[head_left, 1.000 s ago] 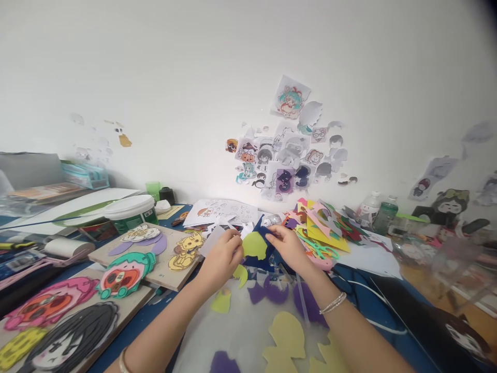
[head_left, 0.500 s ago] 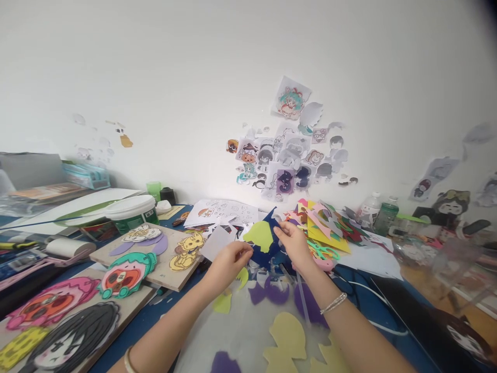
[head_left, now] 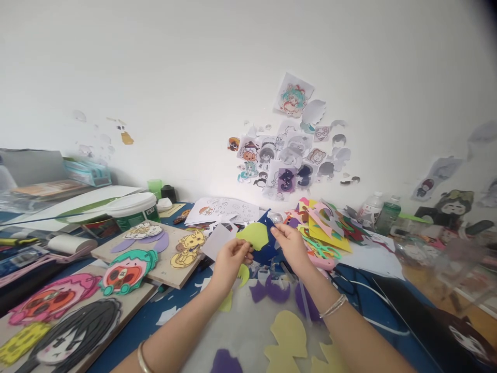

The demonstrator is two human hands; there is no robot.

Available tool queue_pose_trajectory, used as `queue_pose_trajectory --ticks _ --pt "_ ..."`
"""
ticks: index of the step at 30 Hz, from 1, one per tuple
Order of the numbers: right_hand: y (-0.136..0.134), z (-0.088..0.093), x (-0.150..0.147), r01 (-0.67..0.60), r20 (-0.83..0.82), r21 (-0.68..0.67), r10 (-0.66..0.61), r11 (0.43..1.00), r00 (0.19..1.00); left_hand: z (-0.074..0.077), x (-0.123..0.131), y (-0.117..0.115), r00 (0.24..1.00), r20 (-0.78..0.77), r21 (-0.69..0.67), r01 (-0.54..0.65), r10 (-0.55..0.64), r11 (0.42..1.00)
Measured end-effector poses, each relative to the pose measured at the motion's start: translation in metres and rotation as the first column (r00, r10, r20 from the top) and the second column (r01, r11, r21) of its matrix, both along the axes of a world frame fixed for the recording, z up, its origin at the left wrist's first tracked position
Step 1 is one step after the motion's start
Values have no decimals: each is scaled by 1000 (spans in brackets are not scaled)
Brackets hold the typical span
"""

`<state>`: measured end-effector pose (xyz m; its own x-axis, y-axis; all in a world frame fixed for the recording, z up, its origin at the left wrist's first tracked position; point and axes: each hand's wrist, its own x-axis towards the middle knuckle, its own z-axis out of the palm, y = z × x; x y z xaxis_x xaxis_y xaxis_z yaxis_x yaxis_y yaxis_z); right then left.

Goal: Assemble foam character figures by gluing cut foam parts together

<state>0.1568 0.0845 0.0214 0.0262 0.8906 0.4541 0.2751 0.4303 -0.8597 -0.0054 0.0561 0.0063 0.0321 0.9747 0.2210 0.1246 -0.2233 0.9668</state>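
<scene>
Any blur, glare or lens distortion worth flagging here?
Head view: soft, even light; bright patch on the white wall; dark vignette top right; plastic bottles at right smeared; left hand on the yellow-green foam cutout and right hand on the dark blue foam sheet look sharp.

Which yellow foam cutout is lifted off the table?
The yellow foam cutout held by the left hand against the dark blue foam piece; the others lie flat.

Head view; forward-down over cluttered desk (head_left: pixel 163 311)
</scene>
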Motion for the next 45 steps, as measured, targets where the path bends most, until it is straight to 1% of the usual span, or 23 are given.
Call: queue_pose_trajectory --ticks 3,7,9,12,14,16,17,19,22,25,29,31,33,37,40,42,45 --pt "2 -1 0 -8 8 -24 8 1000 1000 1 -1 -1 999 31 22 -23 22 1000" --pt "2 0 0 -17 10 -39 17 999 1000 2 -4 -3 998 9 80 -69 69 994" --pt "3 1 1 -20 7 -43 20 999 1000 4 -5 -4 994 -51 139 -89 97 986" --pt "3 3 4 -21 -2 -44 21 999 1000 8 -8 -6 967 -199 291 -96 159 952" --pt "4 5 7 -13 -13 -39 13 999 1000 12 -11 -8 937 -286 393 -77 201 916" --pt "4 6 10 -1 -27 -31 0 1000 1000 16 -14 -9 914 -342 453 -40 216 891" --pt "5 7 12 2 -32 -29 -3 1000 999 18 -15 -9 910 -363 459 -14 202 888" --pt "6 7 13 -4 -33 -29 3 1000 999 20 -18 -8 911 -390 426 51 132 903" --pt "7 6 12 -27 -17 -44 26 999 1000 20 -22 -6 912 -410 333 164 -14 928" --pt "8 5 13 -29 -8 -51 28 998 1000 19 -25 -4 911 -383 255 264 -154 930" --pt "9 5 16 -38 -9 -45 37 998 999 19 -29 -3 907 -328 184 334 -263 924" --pt "7 6 16 -79 9 -55 79 995 997 18 -29 -2 894 -328 154 368 -304 917" --pt "3 8 15 -144 34 -69 146 987 989 17 -28 1 889 -340 142 370 -306 918" --pt "-6 13 8 -246 54 -75 250 966 967 11 -25 6 911 -350 176 291 -216 940" --pt "-9 14 4 -304 63 -63 308 951 949 9 -23 7 911 -378 203 255 -165 945" --pt "-9 13 2 -303 83 -72 309 950 948 9 -23 6 904 -409 232 232 -122 945" --pt "-6 10 2 -211 105 -68 217 975 971 14 -25 3 891 -452 281 180 -35 943"
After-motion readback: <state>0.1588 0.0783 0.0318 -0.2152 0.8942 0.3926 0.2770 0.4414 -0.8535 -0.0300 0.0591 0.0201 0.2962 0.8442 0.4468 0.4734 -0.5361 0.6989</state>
